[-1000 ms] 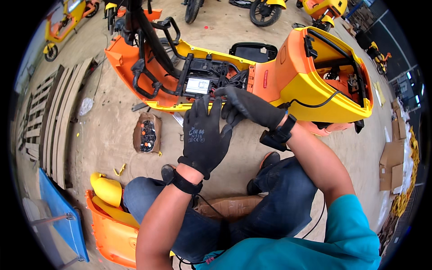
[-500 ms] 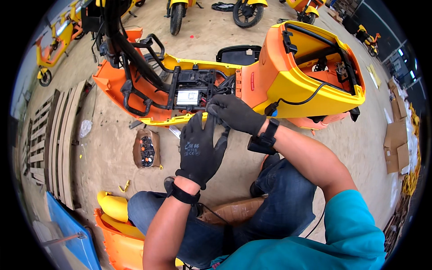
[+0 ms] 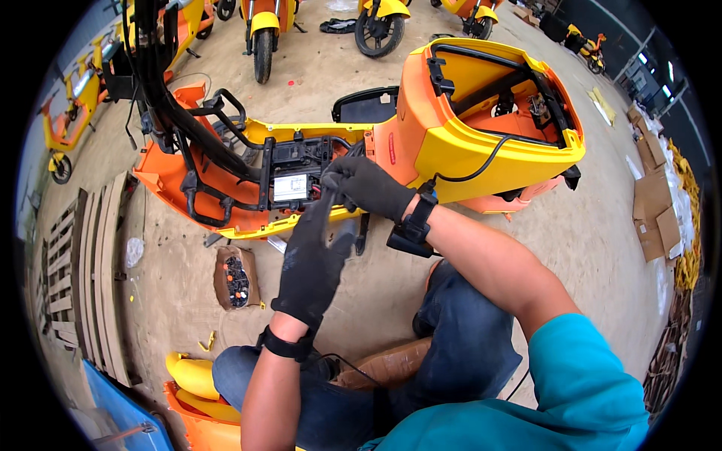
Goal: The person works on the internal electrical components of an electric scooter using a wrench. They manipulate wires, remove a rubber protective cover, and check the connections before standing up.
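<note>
Both my hands wear black work gloves and meet in front of a yellow and orange electric scooter body. My left hand has its fingers stretched upward and its thumb apart. Over its fingertips, my right hand is closed in a pinch, seemingly on a fingertip of the left glove; the exact contact is partly hidden. Just behind them lies the scooter's open floor compartment, with a silver box, black parts and wires. A black cable loops over the yellow side panel.
On the floor stands an open cardboard box of small dark parts. Wooden pallets lie to the left, by a blue panel. Orange and yellow shells rest beside my left leg. Cardboard lines the right side; scooters stand behind.
My view has shifted, so the scooter sits further left. The left hand has turned, hiding the print on its glove's back. The right hand stays pinched at its fingertips.
</note>
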Demonstrator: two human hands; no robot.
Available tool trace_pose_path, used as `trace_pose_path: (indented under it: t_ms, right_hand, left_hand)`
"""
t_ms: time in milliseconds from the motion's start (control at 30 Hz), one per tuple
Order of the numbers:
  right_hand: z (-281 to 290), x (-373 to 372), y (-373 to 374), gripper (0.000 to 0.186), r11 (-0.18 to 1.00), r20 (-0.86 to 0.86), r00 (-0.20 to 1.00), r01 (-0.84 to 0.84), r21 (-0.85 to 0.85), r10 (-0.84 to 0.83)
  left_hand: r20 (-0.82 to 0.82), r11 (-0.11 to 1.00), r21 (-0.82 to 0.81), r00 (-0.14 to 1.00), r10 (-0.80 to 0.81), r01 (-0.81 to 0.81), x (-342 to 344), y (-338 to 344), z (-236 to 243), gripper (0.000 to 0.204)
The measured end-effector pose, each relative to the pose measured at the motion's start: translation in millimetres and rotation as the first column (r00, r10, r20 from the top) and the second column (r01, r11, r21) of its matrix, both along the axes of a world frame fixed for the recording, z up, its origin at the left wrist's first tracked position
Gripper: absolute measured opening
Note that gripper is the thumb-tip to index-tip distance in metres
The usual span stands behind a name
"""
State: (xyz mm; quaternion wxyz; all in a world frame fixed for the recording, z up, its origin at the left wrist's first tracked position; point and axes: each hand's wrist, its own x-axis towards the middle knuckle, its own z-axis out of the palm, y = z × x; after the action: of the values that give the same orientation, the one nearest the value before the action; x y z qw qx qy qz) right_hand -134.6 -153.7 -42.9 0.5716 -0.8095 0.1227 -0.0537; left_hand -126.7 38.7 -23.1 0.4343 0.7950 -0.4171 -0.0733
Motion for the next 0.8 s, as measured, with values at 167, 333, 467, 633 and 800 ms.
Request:
trace_pose_path:
  t_ms: [167, 333, 467, 633, 800]
  right_hand:
    - [7, -4, 13, 0.051, 0.572, 0.014, 0.965, -0.167, 0.803, 0.261]
    - [16, -8, 35, 0.063, 0.518, 0.222, 0.910, -0.385, 0.764, 0.351]
    - [17, -11, 33, 0.062, 0.475, 0.224, 0.910, -0.378, 0.794, 0.349]
    - [24, -16, 37, 0.057, 0.341, 0.361, 0.875, -0.464, 0.818, 0.323]
    - [37, -12, 49, 0.061, 0.198, 0.391, 0.889, -0.439, 0.876, 0.239]
  left_hand:
    - [-0.356, 0.962, -0.140, 0.919, 0.170, -0.232, 19, 10, -9, 0.052]
    - [-0.599, 0.967, -0.150, 0.797, 0.079, -0.208, 30, 13, -21, 0.034]
    - [-0.541, 0.976, 0.046, 0.816, 0.204, -0.214, 20, 10, 12, 0.027]
    - [-0.390, 0.948, -0.199, 0.908, 0.154, -0.247, 21, 7, 13, 0.025]
    - [-0.582, 0.875, -0.240, 0.784, 0.216, -0.420, 38, 15, 9, 0.024]
